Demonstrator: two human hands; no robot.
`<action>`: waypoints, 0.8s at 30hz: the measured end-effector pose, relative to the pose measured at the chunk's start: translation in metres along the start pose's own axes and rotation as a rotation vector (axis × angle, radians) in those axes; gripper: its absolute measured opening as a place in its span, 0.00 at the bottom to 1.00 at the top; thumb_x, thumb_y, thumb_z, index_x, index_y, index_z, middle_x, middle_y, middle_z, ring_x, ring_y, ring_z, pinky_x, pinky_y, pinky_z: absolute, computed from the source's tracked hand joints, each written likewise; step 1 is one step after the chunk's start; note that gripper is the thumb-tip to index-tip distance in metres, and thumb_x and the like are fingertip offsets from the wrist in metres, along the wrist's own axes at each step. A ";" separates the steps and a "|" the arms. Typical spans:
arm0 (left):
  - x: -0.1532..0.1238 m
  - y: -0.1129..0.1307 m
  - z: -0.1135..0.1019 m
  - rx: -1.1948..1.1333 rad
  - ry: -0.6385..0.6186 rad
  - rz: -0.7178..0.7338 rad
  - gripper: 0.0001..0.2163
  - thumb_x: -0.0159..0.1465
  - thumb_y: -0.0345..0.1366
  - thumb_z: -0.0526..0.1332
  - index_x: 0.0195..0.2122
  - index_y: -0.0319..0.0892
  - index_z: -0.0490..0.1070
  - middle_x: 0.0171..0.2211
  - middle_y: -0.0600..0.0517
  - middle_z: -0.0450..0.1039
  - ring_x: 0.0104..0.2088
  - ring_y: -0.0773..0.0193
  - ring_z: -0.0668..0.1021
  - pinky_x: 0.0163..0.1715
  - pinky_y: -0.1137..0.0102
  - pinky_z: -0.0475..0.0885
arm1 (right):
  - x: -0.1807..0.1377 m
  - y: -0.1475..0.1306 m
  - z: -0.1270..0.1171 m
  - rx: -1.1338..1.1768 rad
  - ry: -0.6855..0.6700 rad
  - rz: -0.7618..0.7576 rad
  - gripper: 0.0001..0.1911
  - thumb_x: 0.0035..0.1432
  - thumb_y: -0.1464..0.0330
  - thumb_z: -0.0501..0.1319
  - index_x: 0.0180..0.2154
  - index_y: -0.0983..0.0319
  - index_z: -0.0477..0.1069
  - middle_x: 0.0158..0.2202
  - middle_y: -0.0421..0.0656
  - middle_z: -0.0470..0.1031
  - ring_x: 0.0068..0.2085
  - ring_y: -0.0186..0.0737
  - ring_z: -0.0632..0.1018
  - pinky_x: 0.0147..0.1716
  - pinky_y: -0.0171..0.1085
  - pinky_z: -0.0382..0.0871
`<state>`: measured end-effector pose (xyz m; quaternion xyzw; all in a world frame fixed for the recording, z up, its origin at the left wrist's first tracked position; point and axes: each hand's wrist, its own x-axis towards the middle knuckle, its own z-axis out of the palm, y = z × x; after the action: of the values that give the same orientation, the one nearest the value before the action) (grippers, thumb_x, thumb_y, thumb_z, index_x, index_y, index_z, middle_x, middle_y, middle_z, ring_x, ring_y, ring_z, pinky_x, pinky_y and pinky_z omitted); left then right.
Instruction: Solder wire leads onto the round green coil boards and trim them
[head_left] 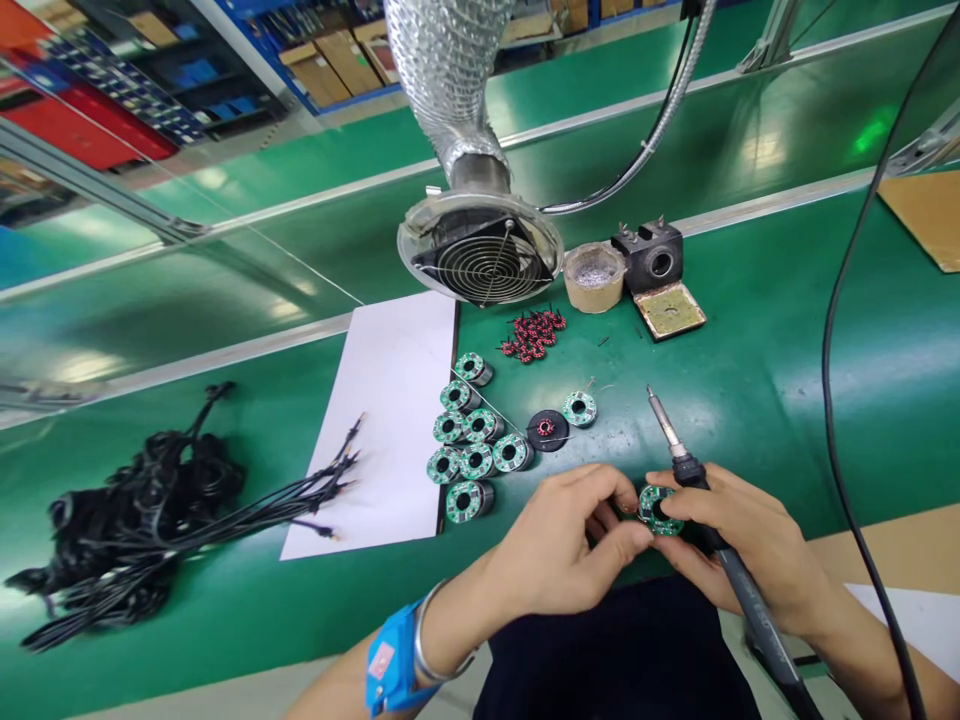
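My left hand (559, 545) and my right hand (739, 545) meet at the near edge of the green bench and pinch a small round green circuit board (658, 508) between their fingertips. My right hand also grips a black soldering iron (701, 480), its metal tip pointing up and away from me. On my left wrist are a blue strap and a metal bangle. Just beyond my hands lie several round green boards on coils (472, 440), a black ring part (547, 429) and one separate green board (580, 408).
A fume fan on a foil duct (480, 255) stands at the back, with a tin pot (594, 276) and an iron stand with sponge (660, 285) to its right. Small red coils (534, 335) lie nearby. A white sheet (390, 420) and black cable bundles (142, 520) lie left.
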<state>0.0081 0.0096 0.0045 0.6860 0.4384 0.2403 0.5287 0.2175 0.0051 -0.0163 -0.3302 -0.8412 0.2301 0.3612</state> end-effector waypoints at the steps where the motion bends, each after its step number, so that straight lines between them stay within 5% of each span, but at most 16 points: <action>1: 0.000 0.001 0.001 -0.064 -0.027 -0.059 0.09 0.66 0.38 0.56 0.34 0.36 0.66 0.27 0.50 0.69 0.25 0.69 0.74 0.24 0.75 0.71 | 0.000 0.000 0.000 0.010 -0.002 0.005 0.19 0.53 0.79 0.63 0.47 0.63 0.64 0.45 0.47 0.73 0.46 0.39 0.76 0.45 0.39 0.73; 4: -0.001 -0.001 0.006 -0.343 -0.111 -0.243 0.13 0.71 0.42 0.48 0.34 0.38 0.59 0.24 0.51 0.68 0.24 0.68 0.76 0.23 0.75 0.72 | 0.001 -0.002 0.001 0.057 0.006 0.020 0.18 0.53 0.80 0.62 0.45 0.62 0.64 0.45 0.48 0.73 0.45 0.38 0.76 0.44 0.39 0.74; 9: 0.000 -0.007 0.004 -1.010 -0.307 -0.508 0.19 0.65 0.50 0.58 0.36 0.37 0.58 0.29 0.52 0.67 0.22 0.66 0.77 0.18 0.74 0.73 | 0.003 -0.001 -0.003 0.085 0.016 -0.027 0.19 0.51 0.82 0.62 0.43 0.62 0.63 0.46 0.49 0.72 0.47 0.38 0.75 0.45 0.39 0.73; 13: 0.005 -0.009 -0.002 -1.090 -0.469 -0.682 0.18 0.69 0.47 0.50 0.36 0.34 0.62 0.27 0.48 0.70 0.20 0.63 0.77 0.15 0.73 0.72 | -0.002 0.003 -0.010 0.036 -0.103 -0.053 0.17 0.54 0.81 0.62 0.45 0.63 0.64 0.49 0.49 0.71 0.51 0.38 0.73 0.49 0.40 0.71; 17: 0.006 -0.005 0.003 -1.079 -0.361 -0.759 0.08 0.65 0.36 0.55 0.33 0.36 0.61 0.22 0.54 0.64 0.14 0.69 0.71 0.11 0.78 0.66 | -0.007 0.005 -0.013 -0.011 -0.175 -0.092 0.17 0.56 0.78 0.60 0.48 0.63 0.65 0.50 0.49 0.70 0.54 0.43 0.70 0.51 0.45 0.71; 21: 0.000 0.000 0.013 -0.830 -0.195 -0.551 0.10 0.65 0.41 0.54 0.33 0.40 0.56 0.20 0.58 0.58 0.13 0.75 0.63 0.11 0.80 0.57 | -0.005 0.000 -0.006 -0.022 -0.099 -0.052 0.16 0.54 0.79 0.60 0.45 0.61 0.65 0.49 0.48 0.71 0.51 0.43 0.74 0.47 0.44 0.73; 24: -0.004 -0.003 0.016 -0.083 0.089 -0.012 0.08 0.67 0.35 0.49 0.31 0.40 0.58 0.22 0.55 0.59 0.20 0.71 0.63 0.19 0.75 0.57 | -0.001 -0.006 0.002 0.075 0.060 0.065 0.19 0.52 0.78 0.63 0.46 0.61 0.64 0.46 0.47 0.74 0.46 0.39 0.77 0.47 0.38 0.73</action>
<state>0.0178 -0.0017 -0.0032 0.6493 0.4552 0.2853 0.5383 0.2142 0.0000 -0.0137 -0.3504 -0.8095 0.2632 0.3907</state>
